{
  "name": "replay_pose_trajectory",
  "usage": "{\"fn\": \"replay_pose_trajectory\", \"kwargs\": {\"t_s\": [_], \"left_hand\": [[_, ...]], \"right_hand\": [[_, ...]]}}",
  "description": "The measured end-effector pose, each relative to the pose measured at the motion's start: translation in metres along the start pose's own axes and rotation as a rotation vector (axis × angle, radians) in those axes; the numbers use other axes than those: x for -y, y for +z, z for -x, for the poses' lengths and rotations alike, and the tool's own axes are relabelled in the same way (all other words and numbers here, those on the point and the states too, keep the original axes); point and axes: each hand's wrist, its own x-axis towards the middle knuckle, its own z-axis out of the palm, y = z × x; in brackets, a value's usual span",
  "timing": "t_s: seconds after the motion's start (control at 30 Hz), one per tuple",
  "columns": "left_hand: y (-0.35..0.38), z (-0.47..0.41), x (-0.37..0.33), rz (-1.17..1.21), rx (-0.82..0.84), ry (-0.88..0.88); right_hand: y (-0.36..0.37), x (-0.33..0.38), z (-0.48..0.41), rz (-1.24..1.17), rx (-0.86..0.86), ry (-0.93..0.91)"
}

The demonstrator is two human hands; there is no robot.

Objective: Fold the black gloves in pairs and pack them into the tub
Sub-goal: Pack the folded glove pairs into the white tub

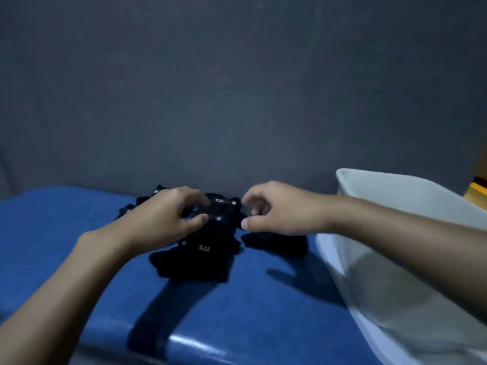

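We had the black gloves [203,254] heaped on the blue padded surface [263,312], toward its far edge by the grey wall [237,88]. Our left hand [158,219] pinched the top glove [224,206] between thumb and curled fingers. Our right hand [279,209] pinched that glove's right edge likewise. The white tub [395,185] stood just right of the heap, our right forearm passing over it.

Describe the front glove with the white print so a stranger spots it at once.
On the blue padded surface, left of the white tub, lies a heap of black gloves. The front glove is at the heap's near edge, just below the left hand. Its white print matches the back glove, but that one sits farther off, between the left hand and the right hand.
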Motion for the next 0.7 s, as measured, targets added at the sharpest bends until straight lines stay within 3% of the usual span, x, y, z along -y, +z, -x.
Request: {"fn": "replay_pose_trajectory", "kwargs": {"t_s": [0.13, 0.33, 0.5, 0.7], "left_hand": [[0.005, 0.012, 0.019, -0.072, 0.089, -0.004], [0.024, 0.024, 0.043, -0.085, 0.259, -0.036], [0.031, 0.024, 0.044, 0.007, 0.243, -0.07], [0.034, 0.023, 0.051, 0.068, 0.302, -0.174]], "right_hand": [[0.051, 0.002, -0.024, -0.049, 0.048, 0.088], [0.101, -0.003, -0.035, -0.325, 0.045, 0.182], [0.121, -0.006, -0.04, -0.457, -0.079, 0.229], [0.129, -0.007, -0.037, -0.489, -0.07, 0.241]]}}
